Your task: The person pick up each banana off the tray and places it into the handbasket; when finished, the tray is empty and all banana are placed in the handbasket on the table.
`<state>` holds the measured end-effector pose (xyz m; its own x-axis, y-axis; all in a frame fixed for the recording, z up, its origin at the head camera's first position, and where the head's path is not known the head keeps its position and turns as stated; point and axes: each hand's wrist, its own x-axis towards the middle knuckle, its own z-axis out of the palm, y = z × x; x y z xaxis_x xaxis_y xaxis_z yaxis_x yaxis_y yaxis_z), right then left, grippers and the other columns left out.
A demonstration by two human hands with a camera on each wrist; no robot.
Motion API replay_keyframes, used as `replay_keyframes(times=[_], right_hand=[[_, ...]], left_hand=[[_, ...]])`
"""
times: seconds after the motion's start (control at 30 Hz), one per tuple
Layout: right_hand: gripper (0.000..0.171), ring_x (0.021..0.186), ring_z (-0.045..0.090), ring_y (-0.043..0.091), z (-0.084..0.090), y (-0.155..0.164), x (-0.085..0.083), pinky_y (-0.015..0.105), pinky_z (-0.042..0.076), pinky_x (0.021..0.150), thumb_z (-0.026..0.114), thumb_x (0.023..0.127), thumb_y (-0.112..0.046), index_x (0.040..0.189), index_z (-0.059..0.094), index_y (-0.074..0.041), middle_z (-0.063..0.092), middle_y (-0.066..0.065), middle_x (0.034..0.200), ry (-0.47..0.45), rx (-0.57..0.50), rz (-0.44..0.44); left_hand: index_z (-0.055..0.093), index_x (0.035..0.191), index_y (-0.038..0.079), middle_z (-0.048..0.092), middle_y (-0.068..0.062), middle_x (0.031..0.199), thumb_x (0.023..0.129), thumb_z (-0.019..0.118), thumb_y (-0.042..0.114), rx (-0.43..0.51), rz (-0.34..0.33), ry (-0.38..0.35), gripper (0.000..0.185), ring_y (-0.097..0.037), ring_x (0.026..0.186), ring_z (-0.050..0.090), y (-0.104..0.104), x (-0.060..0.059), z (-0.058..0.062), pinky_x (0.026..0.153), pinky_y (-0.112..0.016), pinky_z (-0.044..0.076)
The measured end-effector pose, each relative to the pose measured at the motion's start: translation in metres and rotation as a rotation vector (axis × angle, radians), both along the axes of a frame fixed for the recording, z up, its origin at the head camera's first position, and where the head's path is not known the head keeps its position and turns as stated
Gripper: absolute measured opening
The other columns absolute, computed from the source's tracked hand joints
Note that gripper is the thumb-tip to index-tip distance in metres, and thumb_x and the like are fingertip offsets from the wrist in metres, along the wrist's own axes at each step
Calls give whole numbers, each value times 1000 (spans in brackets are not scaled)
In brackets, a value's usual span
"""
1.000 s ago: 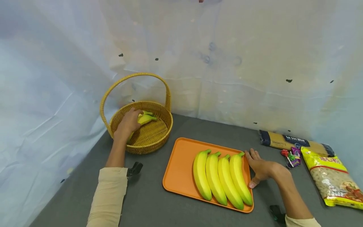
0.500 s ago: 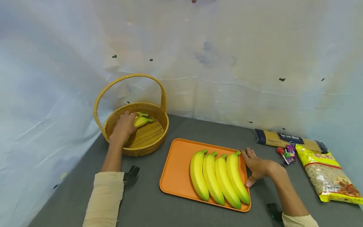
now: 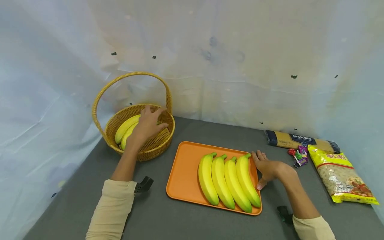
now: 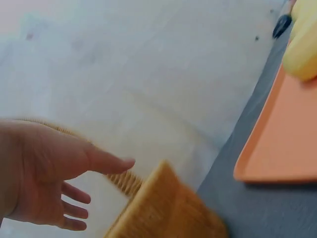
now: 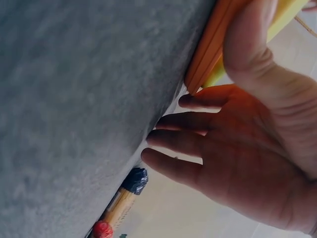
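Observation:
My left hand (image 3: 147, 125) hovers over the round wicker basket (image 3: 156, 151), its fingers spread and holding nothing. Two bananas (image 3: 126, 127) lie side by side in the left part of the basket, partly hidden behind that hand. In the left wrist view the left hand (image 4: 54, 171) has its thumb stretched toward the basket rim (image 4: 163, 208). An orange tray (image 3: 186, 170) carries a row of several yellow bananas (image 3: 207, 180) with green tips on its right half. At the tray's right edge rests my right hand (image 3: 267, 169), fingers straight, the thumb right at the rim.
At the back right lie a spaghetti pack (image 3: 300, 141), some lollipops and candy in purple wrappers (image 3: 301, 156), and a yellow-edged clear bag (image 3: 342, 175). The basket's tall handle (image 3: 132, 75) arches over it. A pale plastic sheet (image 3: 228, 66) hangs behind the grey table (image 3: 180, 221).
The left hand has let go of the bananas in the basket and risen to the right, its fingers now spread. The right hand stays at the tray's edge.

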<state>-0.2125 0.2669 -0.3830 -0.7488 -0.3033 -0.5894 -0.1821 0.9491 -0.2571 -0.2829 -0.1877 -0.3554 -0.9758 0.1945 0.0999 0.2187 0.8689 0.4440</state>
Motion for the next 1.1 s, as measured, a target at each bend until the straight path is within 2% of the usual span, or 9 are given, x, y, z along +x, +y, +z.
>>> replay_keyframes(times=[0.13,0.23,0.33,0.43,0.6,0.7,0.77,0.93,1.1], right_hand=[[137,156,-4,60,-4,-3,4,77,12,122,92,73,-33,163,0,12,-10,41,167,11,11,-12],[136,156,-4,60,-5,-5,8,76,12,123,92,73,-33,163,-1,12,-10,40,168,2,12,-21],[137,156,-5,59,-5,-5,11,76,11,123,91,73,-33,163,-2,11,-11,40,168,-8,15,-28],[138,156,-6,59,-4,-5,10,77,10,122,91,73,-35,163,-2,11,-11,40,168,-8,3,-23],[138,157,-7,58,-2,-9,7,76,9,123,91,73,-36,164,-2,9,-11,38,169,-6,-2,-24],[137,157,-7,57,-2,-10,5,76,9,123,90,74,-36,164,-3,8,-12,37,169,-15,8,-32],[137,157,-8,57,-2,-11,5,76,9,123,90,74,-36,164,-4,8,-13,37,169,-19,12,-35],[138,158,-8,57,-3,-10,3,76,8,123,90,73,-37,165,-3,7,-12,37,169,-18,8,-35],[136,158,-7,57,-4,-9,3,75,9,124,90,74,-36,164,-2,8,-11,38,169,-12,20,-21]], left_hand=[[36,163,18,18,-36,165,103,68,35,14,-78,-20,70,-58,152,25,25,11,4,114,-73,38],[35,164,18,25,-33,164,103,66,40,-4,-156,-26,72,-54,148,36,40,19,3,112,-69,43],[32,166,20,36,-28,160,105,62,42,-15,-277,-68,72,-47,139,50,52,26,2,109,-62,48],[31,166,25,42,-23,160,105,60,45,-96,-374,-118,70,-42,137,56,61,31,0,111,-63,46],[35,164,28,48,-21,158,104,58,50,-266,-402,-131,69,-42,136,58,75,38,2,112,-68,42],[35,165,27,46,-21,159,105,58,49,-262,-422,-173,68,-42,137,56,82,42,3,112,-62,46],[34,165,26,40,-21,164,105,57,48,-235,-463,-224,68,-43,146,49,87,44,1,115,-60,45],[27,167,30,30,-17,172,106,55,51,-200,-546,-341,70,-40,160,29,106,47,-10,125,-63,33],[22,169,28,34,-11,171,105,52,58,-239,-585,-378,77,-33,157,38,125,55,-27,125,-53,37]])
